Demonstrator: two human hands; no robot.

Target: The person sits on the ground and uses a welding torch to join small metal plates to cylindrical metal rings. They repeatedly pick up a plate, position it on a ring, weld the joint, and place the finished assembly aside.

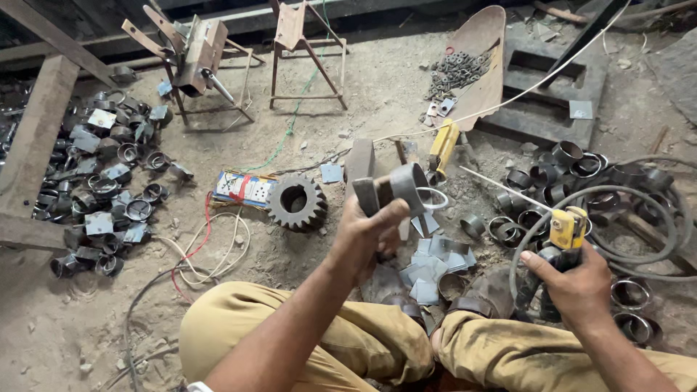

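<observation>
My left hand point(365, 236) is raised in front of me, gripping a welded metal piece point(398, 187), a short pipe ring joined to a flat plate. My right hand point(577, 282) is closed around the dark grip of a yellow welding electrode holder point(566, 231), its rod point(497, 189) pointing up-left toward the piece. A thick grey cable point(602, 194) loops from the holder. Small square metal plates point(434, 263) lie on the ground between my knees.
A large gear point(297, 202) lies left of my hand beside a small printed box point(243, 189). A heap of welded ring pieces point(105, 185) lies at left, loose pipe rings point(559, 178) at right. Metal stands point(305, 54) and a shovel blade with nuts point(465, 69) stand beyond.
</observation>
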